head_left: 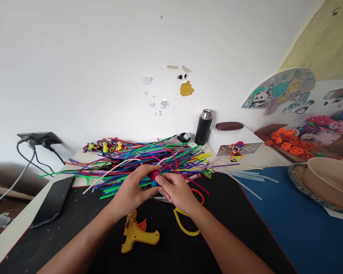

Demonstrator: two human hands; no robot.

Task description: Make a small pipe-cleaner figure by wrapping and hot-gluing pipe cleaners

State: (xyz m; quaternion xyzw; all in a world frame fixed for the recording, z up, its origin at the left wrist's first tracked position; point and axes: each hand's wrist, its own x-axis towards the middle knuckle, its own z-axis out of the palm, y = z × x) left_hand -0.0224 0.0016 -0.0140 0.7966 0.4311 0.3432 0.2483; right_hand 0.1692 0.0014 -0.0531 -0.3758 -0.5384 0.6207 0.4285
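Note:
Between my two hands is a small pink and blue piece (154, 175), apparently made of pipe cleaners. My left hand (134, 189) curves around it from the left, its thumb beneath and fingertips at the top. From the right, my right hand (175, 190) pinches it between thumb and fingers, which hide part of it. Below my left hand lies a yellow glue gun (140, 235) with an orange trigger. Scissors with yellow and red handles (185, 224) rest partly under my right wrist. Just beyond both hands spreads a heap of multicoloured pipe cleaners (117, 177).
A black phone (53, 200) lies at left. Behind the heap stand a black flask (204, 127) and a white box (231, 137), with a small doll figure (236, 152) before it. Glue sticks (248, 175) lie at right, near a large bowl (331, 182).

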